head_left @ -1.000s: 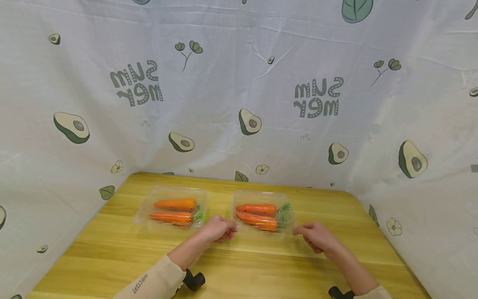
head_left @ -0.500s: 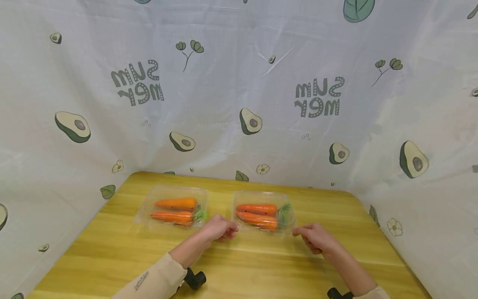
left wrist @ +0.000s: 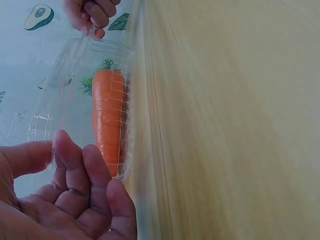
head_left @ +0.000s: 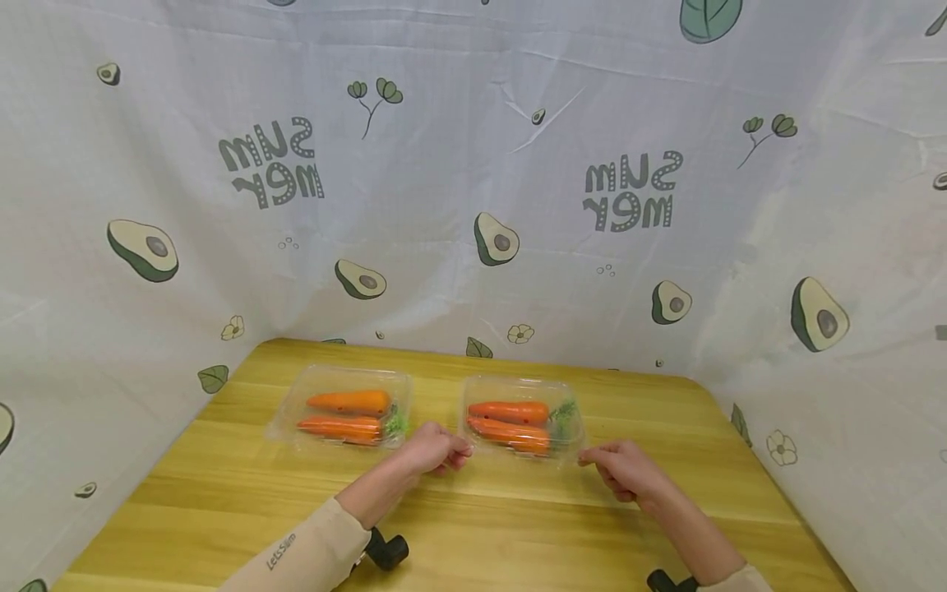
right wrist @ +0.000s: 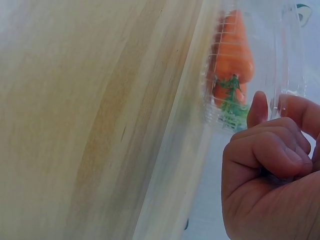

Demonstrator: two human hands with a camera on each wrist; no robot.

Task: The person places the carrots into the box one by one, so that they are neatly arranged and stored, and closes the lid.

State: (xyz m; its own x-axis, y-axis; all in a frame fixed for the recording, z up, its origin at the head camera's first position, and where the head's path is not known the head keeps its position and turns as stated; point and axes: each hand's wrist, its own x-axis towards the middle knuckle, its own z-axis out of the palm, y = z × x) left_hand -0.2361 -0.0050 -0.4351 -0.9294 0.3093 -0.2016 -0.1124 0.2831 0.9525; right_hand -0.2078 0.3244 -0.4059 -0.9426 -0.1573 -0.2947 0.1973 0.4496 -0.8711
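Note:
Two orange carrots with green tops (head_left: 510, 413) lie inside a clear plastic clamshell box (head_left: 518, 384) at the middle of the table. My left hand (head_left: 436, 450) is at the box's near left corner, thumb and index finger pinching its clear rim (left wrist: 53, 159). At the near right corner, my right hand (head_left: 625, 470) pinches the rim between thumb and index finger, its other fingers curled in. Seen from the left wrist, one carrot (left wrist: 107, 115) shows through the ribbed side wall. The right wrist view shows the green tops (right wrist: 232, 97) close to my right fingers.
Left of my left hand sits a second clear box (head_left: 348, 378) holding two carrots (head_left: 348, 403) with green tops. Both boxes stand toward the back of the wooden table (head_left: 510, 534). A white avocado-print cloth (head_left: 429, 164) hangs behind and along both sides.
Both hands keep their pinch on the box's rim and barely move. The boxes and carrots stay where they were; the head view shifts very slightly.

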